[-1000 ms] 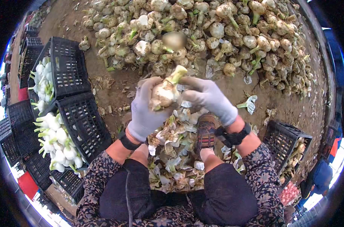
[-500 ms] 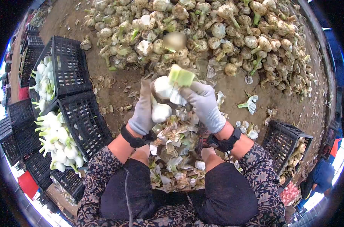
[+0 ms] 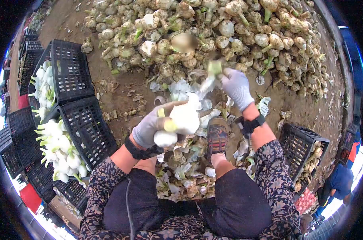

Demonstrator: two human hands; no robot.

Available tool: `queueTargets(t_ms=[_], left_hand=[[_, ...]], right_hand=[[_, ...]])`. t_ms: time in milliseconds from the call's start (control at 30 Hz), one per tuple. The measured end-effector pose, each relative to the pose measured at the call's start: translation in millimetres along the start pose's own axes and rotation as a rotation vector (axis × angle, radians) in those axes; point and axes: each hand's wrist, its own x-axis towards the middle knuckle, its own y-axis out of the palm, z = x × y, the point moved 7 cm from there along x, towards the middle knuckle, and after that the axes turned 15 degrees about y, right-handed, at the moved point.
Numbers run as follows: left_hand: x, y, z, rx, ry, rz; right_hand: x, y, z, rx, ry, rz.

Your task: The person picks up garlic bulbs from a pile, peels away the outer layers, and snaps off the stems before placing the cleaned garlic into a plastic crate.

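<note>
My left hand (image 3: 151,126), in a grey glove, is closed around two peeled white garlic bulbs. The larger garlic bulb (image 3: 186,119) sits at the fingers, its lower edge near a cut pale-green stem. Below it, the smaller garlic bulb (image 3: 165,138) hangs by the palm. Up and to the right, my right hand (image 3: 236,87), also gloved, has its fingers pinched at a strip of garlic skin (image 3: 214,69) with a green stem end. That strip is blurred by motion.
A heap of unpeeled garlic (image 3: 253,36) lies ahead. Black crates (image 3: 87,130) with peeled bulbs (image 3: 63,150) stand at left. Another crate (image 3: 299,150) with unpeeled garlic is at right. Skins (image 3: 187,172) litter the ground around my shoe (image 3: 218,138). Another person (image 3: 339,184) is at far right.
My right hand has pulled away up and to the right, with the strip of skin now off the large bulb. My left hand has turned and dropped slightly, keeping both bulbs.
</note>
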Motion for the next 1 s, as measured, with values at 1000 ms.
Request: queueTargets(t_ms=[1000], left_hand=[[3, -33, -8, -0.103, 0.237, -0.218]], right_hand=[[-43, 11, 0, 0.013, -0.274, -0.107]])
